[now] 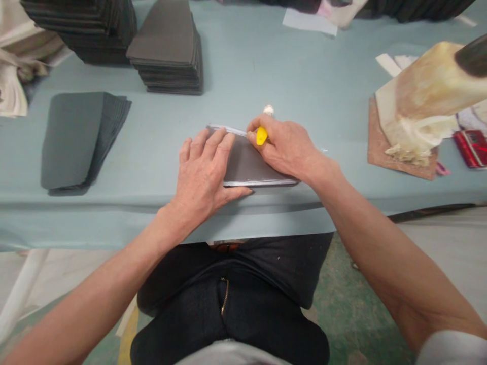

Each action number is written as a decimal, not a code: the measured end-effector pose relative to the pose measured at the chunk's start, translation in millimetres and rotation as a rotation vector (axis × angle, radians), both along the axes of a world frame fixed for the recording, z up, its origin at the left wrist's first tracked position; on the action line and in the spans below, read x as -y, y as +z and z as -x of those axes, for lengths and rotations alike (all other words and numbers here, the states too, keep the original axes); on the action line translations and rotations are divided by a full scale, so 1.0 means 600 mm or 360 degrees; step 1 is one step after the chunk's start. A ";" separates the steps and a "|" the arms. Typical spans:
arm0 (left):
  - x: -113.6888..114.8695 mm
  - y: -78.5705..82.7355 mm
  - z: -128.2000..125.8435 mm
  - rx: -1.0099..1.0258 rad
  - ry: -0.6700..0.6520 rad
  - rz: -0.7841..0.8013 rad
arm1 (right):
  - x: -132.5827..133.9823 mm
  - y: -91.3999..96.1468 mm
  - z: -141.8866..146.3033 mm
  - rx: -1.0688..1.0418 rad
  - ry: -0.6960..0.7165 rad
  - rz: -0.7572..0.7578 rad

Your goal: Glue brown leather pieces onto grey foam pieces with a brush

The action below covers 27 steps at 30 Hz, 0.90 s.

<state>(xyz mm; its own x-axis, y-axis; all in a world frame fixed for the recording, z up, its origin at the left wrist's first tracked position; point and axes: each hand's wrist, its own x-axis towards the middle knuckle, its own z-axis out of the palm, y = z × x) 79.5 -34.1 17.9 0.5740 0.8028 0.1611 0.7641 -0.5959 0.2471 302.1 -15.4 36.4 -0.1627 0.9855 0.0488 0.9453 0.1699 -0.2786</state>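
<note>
A dark grey sheet piece (pixel 243 159), perhaps a small stack, lies near the table's front edge, with white strips along its far and near edges. My left hand (pixel 201 170) rests spread on its left part, fingertips toward the far edge and thumb along the near edge. Closed over the far right part is my right hand (pixel 289 144), gripping a yellow-handled tool (pixel 262 136). A white, fuzzy-looking end (pixel 268 110) shows beyond my knuckles; whether it belongs to the tool I cannot tell. The tool's working tip is hidden.
Fanned dark pieces (pixel 72 139) lie at left. Behind them stand a neat dark stack (pixel 167 40) and a taller one (pixel 91 30). At right, a stained pale container (pixel 422 86) sits on a brown board (pixel 375 132), beside a red shiny object (pixel 472 148).
</note>
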 end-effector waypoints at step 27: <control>-0.026 0.004 -0.006 -0.0016 -0.0076 0.0105 | -0.013 -0.012 -0.025 -0.0180 0.0020 -0.0030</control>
